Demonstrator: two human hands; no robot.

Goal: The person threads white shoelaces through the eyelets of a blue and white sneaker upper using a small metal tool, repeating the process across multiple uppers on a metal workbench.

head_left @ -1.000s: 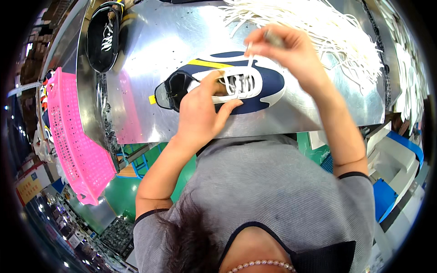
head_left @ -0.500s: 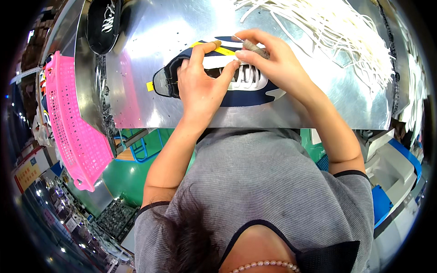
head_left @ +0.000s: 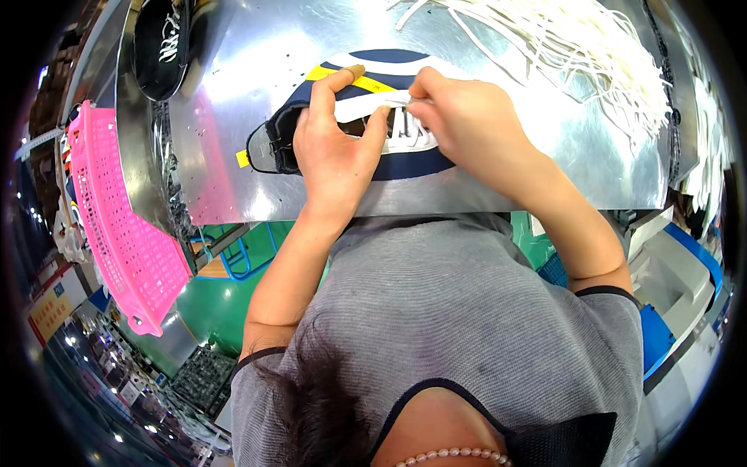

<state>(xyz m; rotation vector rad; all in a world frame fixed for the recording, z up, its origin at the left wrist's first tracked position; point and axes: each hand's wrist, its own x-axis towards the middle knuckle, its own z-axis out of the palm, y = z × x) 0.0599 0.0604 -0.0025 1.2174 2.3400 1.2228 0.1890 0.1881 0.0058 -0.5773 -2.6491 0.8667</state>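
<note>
A navy and white shoe upper (head_left: 412,168) with yellow stripes lies on its bottom on the metal table, heel end to the left. White laces (head_left: 401,134) cross its front part. My left hand (head_left: 334,152) is closed on the upper, thumb at the opening and tape-wrapped index finger on the yellow stripe. At the white eyelet band (head_left: 362,107), my right hand (head_left: 476,121) pinches with thumb and index finger. The thin metal tool with a wrapped handle, visible earlier in that hand, is now hidden by it.
Loose white laces (head_left: 576,62) are heaped at the far right of the metal table (head_left: 257,198). A black shoe (head_left: 161,54) sits at the far left. Beside the table's left edge hangs a pink plastic basket (head_left: 128,226). A grey and blue bin (head_left: 677,272) stands to the right.
My right hand has turned over and its fingertips have closed at the eyelet band, hiding the tool. The left hand keeps its hold on the upper. The view has shifted slightly.
</note>
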